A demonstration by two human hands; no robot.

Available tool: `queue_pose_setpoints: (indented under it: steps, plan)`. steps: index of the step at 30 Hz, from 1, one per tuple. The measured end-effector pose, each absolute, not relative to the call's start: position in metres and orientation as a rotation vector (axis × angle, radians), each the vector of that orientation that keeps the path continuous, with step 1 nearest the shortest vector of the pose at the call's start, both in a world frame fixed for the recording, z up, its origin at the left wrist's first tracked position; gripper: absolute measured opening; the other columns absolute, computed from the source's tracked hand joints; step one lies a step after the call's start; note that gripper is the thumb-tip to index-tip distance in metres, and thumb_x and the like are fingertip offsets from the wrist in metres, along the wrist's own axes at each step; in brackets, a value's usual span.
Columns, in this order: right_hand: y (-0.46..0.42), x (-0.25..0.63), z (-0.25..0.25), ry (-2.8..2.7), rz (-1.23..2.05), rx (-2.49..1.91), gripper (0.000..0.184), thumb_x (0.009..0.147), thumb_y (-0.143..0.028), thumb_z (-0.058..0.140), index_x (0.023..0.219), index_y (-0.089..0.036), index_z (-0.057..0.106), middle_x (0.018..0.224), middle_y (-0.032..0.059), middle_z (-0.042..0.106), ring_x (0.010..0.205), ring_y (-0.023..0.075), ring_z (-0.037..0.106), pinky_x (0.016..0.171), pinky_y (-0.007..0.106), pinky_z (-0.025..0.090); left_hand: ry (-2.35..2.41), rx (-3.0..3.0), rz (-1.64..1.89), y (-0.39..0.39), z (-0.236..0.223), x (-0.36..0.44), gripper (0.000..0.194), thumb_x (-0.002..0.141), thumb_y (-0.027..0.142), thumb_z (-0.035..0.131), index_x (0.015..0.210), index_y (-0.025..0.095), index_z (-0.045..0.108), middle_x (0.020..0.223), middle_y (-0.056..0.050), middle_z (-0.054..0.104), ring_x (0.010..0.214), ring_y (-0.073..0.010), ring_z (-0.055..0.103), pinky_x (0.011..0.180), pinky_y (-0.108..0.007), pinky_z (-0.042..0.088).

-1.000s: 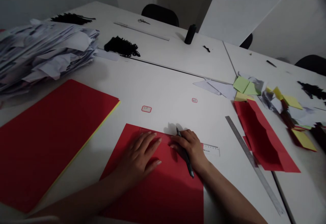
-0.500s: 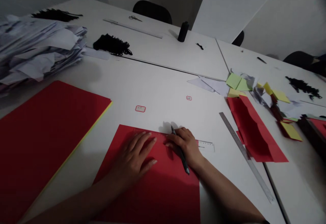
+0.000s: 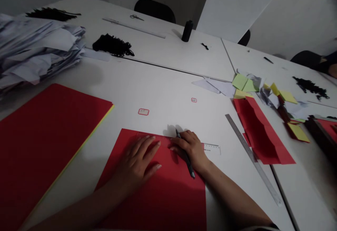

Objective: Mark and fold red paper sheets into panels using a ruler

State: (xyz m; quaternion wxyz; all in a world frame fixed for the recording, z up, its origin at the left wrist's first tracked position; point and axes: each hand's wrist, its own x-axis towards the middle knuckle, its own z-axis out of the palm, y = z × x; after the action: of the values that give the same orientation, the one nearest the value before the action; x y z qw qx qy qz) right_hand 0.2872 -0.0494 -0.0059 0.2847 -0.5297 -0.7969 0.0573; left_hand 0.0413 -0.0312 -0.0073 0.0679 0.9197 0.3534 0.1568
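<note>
From where I stand, taking the red sheet (image 3: 173, 199) under the person's hands as the middle of the dial and twelve as straight ahead of them, that sheet lies flat on the white table (image 3: 163, 83). A clear ruler (image 3: 212, 149) lies along its far edge, one end sticking out past the sheet toward two o'clock. The left hand (image 3: 140, 157) is flattened over the ruler and sheet, fingers slightly spread, thumb held apart, pinching nothing. The right hand (image 3: 191, 150) has a dark pen (image 3: 190, 168) gripped between curled fingers and thumb, its far end pointing to eleven; whether that end touches anything I can't tell. Just beyond the sheet sit two small red-bordered labels, one near twelve (image 3: 143, 111), the other at one (image 3: 194, 100). Between nine and ten is a larger red stack (image 3: 52, 143), yellow showing along its edge, with a heap of white papers (image 3: 39, 52) behind it at ten. A black bundle (image 3: 112, 45) lies at eleven, and a dark cylinder (image 3: 187, 31) stands between twelve and one. At three rests a metal ruler (image 3: 252, 159), alongside a creased red piece (image 3: 263, 133).
</note>
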Motion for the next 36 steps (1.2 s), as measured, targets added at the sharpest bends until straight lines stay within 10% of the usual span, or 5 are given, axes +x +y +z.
queue_pose_setpoints:
  steps: [36]
  plan:
    - [-0.0511,0.2856,-0.0024,-2.146,0.149,-1.426,0.021,0.092,-0.037,0.059,0.105,-0.023,0.068,0.085,0.0061,0.063,0.080,0.0202,0.053,0.070,0.033,0.043,1.066,2.695,0.438,-0.0330,-0.0038,0.0409,0.053,0.093,0.044,0.050,0.141,0.023,0.044,0.147,-0.009,0.042,0.136,-0.0300,0.036,0.110,-0.050,0.035]
